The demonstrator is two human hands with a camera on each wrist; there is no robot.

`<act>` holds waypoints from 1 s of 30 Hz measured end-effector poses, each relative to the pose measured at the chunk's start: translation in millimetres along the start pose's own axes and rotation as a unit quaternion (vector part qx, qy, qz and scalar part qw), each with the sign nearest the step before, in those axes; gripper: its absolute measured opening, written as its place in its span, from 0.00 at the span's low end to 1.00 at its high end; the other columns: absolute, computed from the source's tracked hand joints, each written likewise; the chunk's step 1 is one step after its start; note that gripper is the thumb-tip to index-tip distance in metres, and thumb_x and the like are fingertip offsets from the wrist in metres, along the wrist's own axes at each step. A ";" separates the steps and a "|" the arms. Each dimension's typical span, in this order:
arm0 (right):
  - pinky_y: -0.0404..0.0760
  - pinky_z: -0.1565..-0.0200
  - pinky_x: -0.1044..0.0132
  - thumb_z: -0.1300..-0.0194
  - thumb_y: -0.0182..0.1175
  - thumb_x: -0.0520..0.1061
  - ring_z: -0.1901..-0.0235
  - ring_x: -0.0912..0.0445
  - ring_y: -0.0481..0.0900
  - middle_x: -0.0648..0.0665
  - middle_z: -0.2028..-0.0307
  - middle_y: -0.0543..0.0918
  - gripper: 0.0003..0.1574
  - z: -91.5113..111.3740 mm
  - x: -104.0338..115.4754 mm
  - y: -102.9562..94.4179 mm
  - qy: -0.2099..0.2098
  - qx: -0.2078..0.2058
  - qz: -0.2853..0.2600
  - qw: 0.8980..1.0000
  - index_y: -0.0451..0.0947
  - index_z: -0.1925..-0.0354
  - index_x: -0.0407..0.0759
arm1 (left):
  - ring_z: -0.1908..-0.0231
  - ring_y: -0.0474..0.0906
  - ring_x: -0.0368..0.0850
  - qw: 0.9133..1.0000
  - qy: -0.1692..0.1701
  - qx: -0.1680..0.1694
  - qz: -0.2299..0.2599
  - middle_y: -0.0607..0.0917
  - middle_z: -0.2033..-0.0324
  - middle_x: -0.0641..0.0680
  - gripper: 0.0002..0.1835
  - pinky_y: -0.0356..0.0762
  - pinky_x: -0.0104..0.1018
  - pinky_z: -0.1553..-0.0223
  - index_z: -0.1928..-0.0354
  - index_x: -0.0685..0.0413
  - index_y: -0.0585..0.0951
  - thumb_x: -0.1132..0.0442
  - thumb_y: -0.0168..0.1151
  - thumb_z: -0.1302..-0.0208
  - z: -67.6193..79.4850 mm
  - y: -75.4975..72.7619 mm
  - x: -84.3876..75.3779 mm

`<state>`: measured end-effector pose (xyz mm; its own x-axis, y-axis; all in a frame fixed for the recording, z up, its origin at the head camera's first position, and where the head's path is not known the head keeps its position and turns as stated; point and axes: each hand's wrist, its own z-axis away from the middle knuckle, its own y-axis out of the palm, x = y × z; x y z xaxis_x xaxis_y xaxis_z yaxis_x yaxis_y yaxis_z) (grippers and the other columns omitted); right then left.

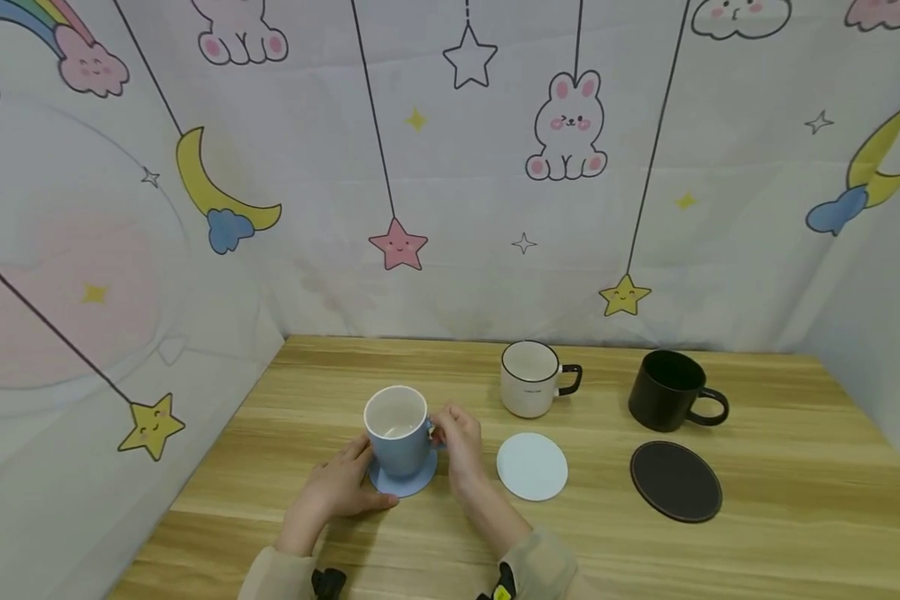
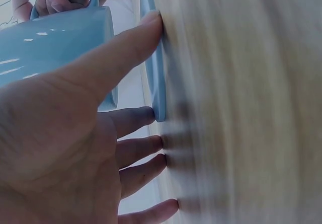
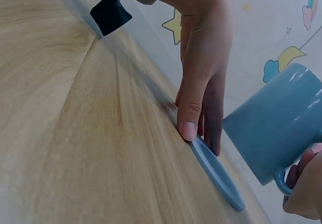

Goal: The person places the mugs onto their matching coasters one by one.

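My right hand [image 1: 459,443] grips the handle of a light blue mug [image 1: 399,442], fingers curled through it. The mug hangs upright just above a round blue coaster [image 1: 408,487]; a gap shows between its base and the coaster in both wrist views. At the coaster's rim is my left hand [image 1: 345,483], with the thumb [image 2: 143,35] and index fingertip touching its edge and the other fingers spread, their tips down at the wood. The same coaster [image 3: 216,171] lies flat on the table in the right wrist view.
A white mug [image 1: 528,396] with a black rim and handle stands behind a white coaster [image 1: 532,467]. Farther right, a black mug [image 1: 663,396] stands behind a black coaster [image 1: 675,482]. A printed cloth [image 1: 450,292] hangs along the back of the wooden table [image 1: 787,475].
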<state>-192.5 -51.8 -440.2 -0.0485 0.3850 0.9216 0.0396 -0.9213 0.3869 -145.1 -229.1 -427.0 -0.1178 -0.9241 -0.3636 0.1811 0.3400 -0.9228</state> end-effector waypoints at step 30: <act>0.68 0.69 0.69 0.47 0.54 0.34 0.79 0.58 0.66 0.54 0.87 0.60 0.21 -2.4 -15.3 -3.3 0.025 -0.028 0.001 0.999 0.58 0.88 0.46 | 0.32 0.60 0.68 1.000 -0.004 0.010 0.001 0.62 0.30 0.65 0.51 0.59 0.76 0.43 0.31 0.62 0.64 0.43 0.73 0.53 -1.9 1.5 2.4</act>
<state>-194.2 -54.8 -455.7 -0.0985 0.3805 0.9195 -0.0159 -0.9245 0.3809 -146.9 -230.4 -429.5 -0.1100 -0.9249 -0.3640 0.2015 0.3378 -0.9194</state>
